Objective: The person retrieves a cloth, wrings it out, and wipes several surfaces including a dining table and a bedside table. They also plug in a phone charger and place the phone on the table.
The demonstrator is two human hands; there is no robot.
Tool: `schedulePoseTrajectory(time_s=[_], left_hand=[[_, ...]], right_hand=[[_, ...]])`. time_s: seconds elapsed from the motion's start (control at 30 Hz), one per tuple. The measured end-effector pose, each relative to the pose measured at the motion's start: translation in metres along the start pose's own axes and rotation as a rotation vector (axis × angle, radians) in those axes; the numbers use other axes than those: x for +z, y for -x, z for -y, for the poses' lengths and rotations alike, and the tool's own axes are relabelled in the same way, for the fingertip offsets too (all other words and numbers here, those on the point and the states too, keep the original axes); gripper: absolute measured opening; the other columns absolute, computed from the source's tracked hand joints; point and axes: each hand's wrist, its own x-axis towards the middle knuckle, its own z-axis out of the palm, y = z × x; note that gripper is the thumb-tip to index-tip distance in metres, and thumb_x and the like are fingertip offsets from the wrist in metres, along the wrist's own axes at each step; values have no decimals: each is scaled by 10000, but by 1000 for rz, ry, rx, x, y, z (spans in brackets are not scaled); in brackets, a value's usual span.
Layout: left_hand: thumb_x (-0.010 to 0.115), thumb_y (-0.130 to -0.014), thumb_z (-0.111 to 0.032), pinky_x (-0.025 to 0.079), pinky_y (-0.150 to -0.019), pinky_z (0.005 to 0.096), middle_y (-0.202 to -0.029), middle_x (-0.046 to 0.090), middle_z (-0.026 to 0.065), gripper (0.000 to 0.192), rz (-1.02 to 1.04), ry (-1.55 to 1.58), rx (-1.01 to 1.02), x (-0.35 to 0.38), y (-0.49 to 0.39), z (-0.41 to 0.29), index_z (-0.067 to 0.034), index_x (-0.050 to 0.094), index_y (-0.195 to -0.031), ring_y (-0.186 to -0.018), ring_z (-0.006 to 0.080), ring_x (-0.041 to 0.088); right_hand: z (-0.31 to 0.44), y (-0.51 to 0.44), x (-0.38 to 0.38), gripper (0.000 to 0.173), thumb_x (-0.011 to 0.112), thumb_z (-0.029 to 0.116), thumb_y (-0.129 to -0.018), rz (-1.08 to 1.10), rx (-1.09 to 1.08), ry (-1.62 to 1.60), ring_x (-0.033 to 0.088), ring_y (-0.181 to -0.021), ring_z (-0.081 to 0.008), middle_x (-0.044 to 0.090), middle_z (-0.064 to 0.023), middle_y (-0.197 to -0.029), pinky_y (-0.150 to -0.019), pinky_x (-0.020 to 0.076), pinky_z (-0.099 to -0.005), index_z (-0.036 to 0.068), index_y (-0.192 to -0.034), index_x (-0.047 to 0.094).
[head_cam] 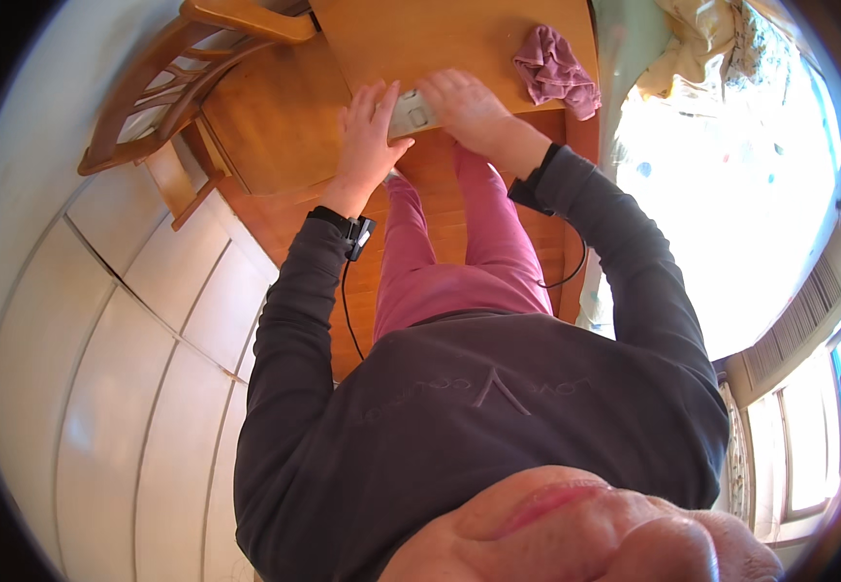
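A small pale, flat rectangular object with darker outlined markings is held between my two hands near the front edge of a wooden table. My left hand is at its left end, fingers stretched forward and the thumb along the near side. Across the right end lies my right hand, covering that part of the object. Whether it rests on the tabletop or is raised slightly above it, I cannot tell. Each wrist wears a black band with a dark device; cables run down from them.
Near the right edge of the wooden table lies a crumpled pink cloth, partly hanging over. A wooden chair stands at the left, beside a tiled surface. Bright light fills the right side, by a pale curtain.
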Motion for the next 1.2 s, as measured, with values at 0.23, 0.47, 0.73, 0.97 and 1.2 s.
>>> schedulePoseTrajectory(time_s=[0.23, 0.47, 0.73, 0.97, 1.2], left_hand=[[808, -736, -165, 500, -892, 386, -1169, 601, 194, 634, 184, 523, -264, 1, 14, 3, -16, 528, -1286, -1059, 339, 614], [788, -794, -146, 490, -888, 324, -1164, 613, 120, 609, 62, 1015, -600, 5, 60, 37, 37, 485, -1290, -1054, 193, 608], [765, -824, -127, 487, -839, 289, -1105, 612, 77, 525, 67, 1100, -850, -7, 141, 59, 15, 491, -1248, -958, 140, 582], [768, -821, -136, 492, -810, 288, -1080, 612, 76, 523, 71, 1112, -937, -10, 191, 58, 4, 490, -1241, -946, 139, 578], [766, -827, -172, 491, -831, 294, -1113, 621, 75, 516, 80, 1079, -922, -12, 217, 61, -5, 508, -1242, -977, 142, 589]], right_hand=[[0, 25, -15, 608, 715, 228, -834, -156, 209, -113, 497, -1214, -369, 530, -164, -1293, -1046, 428, -455, 83, -1374, 477], [-95, 72, 3, 524, 698, 283, -845, -85, 569, 407, 495, -1210, -349, 463, -89, -1409, -985, 453, -461, 258, -1349, 555], [-164, 32, 22, 416, 491, 155, -929, -474, 777, 253, 450, -1267, -380, 477, -171, -1402, -1072, 367, -476, 98, -1334, 568], [-48, -48, 88, 504, 557, 138, -826, -419, 445, 49, 336, -1386, -411, 400, -159, -1493, -1173, 265, -502, 16, -1316, 541], [70, -60, 132, 552, 642, 160, -819, 22, 123, 108, 417, -1320, -260, 422, -17, -1472, -993, 444, -426, 183, -1360, 535]])
